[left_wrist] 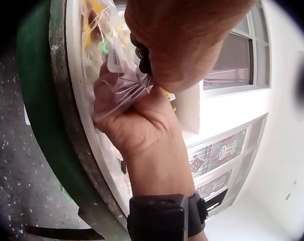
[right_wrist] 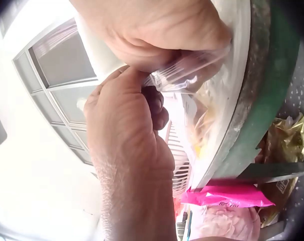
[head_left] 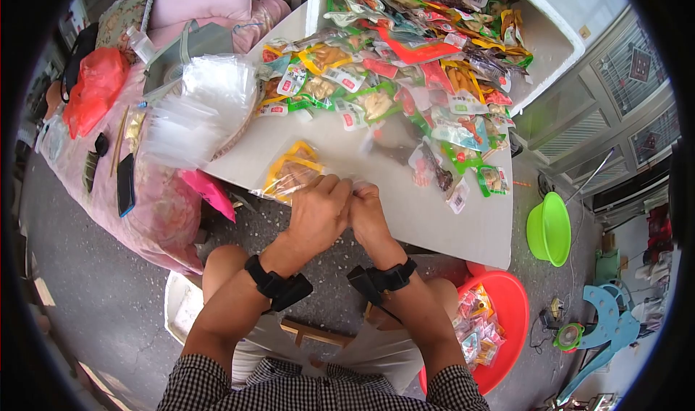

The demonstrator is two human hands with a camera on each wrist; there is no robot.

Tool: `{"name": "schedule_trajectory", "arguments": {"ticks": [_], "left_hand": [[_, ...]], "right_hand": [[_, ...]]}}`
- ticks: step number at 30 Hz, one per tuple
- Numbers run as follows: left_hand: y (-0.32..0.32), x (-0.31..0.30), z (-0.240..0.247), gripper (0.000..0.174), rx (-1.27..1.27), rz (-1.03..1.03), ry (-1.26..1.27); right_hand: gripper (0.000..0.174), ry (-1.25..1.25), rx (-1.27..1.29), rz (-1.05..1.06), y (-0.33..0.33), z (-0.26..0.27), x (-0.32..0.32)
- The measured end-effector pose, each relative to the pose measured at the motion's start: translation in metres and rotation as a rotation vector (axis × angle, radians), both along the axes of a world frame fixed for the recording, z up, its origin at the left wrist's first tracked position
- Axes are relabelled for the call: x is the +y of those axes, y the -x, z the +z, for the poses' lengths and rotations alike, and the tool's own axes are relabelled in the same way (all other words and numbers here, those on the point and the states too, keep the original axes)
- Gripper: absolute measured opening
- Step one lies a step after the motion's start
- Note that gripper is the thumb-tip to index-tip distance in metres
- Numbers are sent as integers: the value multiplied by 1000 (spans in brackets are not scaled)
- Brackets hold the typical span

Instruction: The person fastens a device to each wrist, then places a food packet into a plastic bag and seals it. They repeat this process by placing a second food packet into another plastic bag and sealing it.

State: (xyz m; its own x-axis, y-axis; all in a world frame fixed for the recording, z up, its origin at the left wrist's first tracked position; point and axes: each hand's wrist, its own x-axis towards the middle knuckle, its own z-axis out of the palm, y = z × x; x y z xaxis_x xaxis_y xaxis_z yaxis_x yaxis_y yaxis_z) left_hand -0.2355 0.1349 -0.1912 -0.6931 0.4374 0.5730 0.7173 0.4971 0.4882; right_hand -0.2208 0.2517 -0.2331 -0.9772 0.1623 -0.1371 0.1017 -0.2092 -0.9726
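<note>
Both hands meet at the table's near edge. The left hand (head_left: 316, 212) (left_wrist: 182, 40) (right_wrist: 129, 123) and the right hand (head_left: 371, 219) (left_wrist: 142, 125) (right_wrist: 167, 27) pinch gathered clear plastic (left_wrist: 123, 90) (right_wrist: 184, 73) between them. To the left of the hands in the head view, a yellow-edged food packet (head_left: 293, 171) with brown contents lies on the table edge, with clear plastic around it. Whether the pinched plastic joins that packet's wrapping is unclear. Fingertips are partly hidden by the hands themselves.
Many food packets (head_left: 376, 103) spill from a white foam box (head_left: 561, 35) onto the table (head_left: 463, 226). Clear bags (head_left: 217, 82) are stacked at the left. A red basin (head_left: 517, 331) holding packets and a green basin (head_left: 554, 226) stand at the right; a pink packet (right_wrist: 232, 196) is beside the table.
</note>
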Motion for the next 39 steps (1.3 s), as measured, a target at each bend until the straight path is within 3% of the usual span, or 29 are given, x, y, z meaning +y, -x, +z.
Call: {"name": "schedule_trajectory", "arguments": {"ticks": [4, 7, 10, 13, 18, 21, 24, 27, 30, 32, 34, 36, 38, 39], "left_hand": [[7, -4, -3, 20, 54, 29, -12], [15, -16, -1, 15, 4, 116, 65], [21, -26, -4, 9, -15, 158, 121], [20, -29, -5, 5, -60, 139, 140], [18, -21, -18, 4, -74, 95, 207], [19, -20, -17, 3, -88, 88, 225], [20, -22, -16, 3, -109, 86, 238], [21, -22, -16, 3, -133, 80, 231], [22, -21, -15, 3, -133, 82, 227], [22, -22, -12, 3, -133, 87, 240], [23, -23, -13, 3, -133, 95, 245], [24, -22, -14, 3, -128, 99, 239], [23, -23, -16, 2, -126, 92, 237], [23, -22, -16, 2, -124, 95, 254]], "right_hand": [[13, 472, 20, 18, 4, -2, -14], [14, 366, -81, 259, 7, 8, -12], [17, -32, -93, 360, -2, 48, -3], [20, -198, -267, 364, 3, 64, 30], [24, 210, 48, -78, 63, 84, 36], [38, 477, 122, -12, 115, 76, 44], [44, 317, 142, -96, 162, 75, 36], [47, -611, 396, 61, 167, 87, 25], [43, -705, 453, 132, 193, 77, 29], [35, -179, 344, 103, 237, 25, 49], [29, 134, 246, 60, 236, 23, 47], [22, 230, 169, 4, 212, 30, 51], [22, -645, 508, -6, 172, 48, 56], [22, -673, 489, -26, 151, 58, 54]]}}
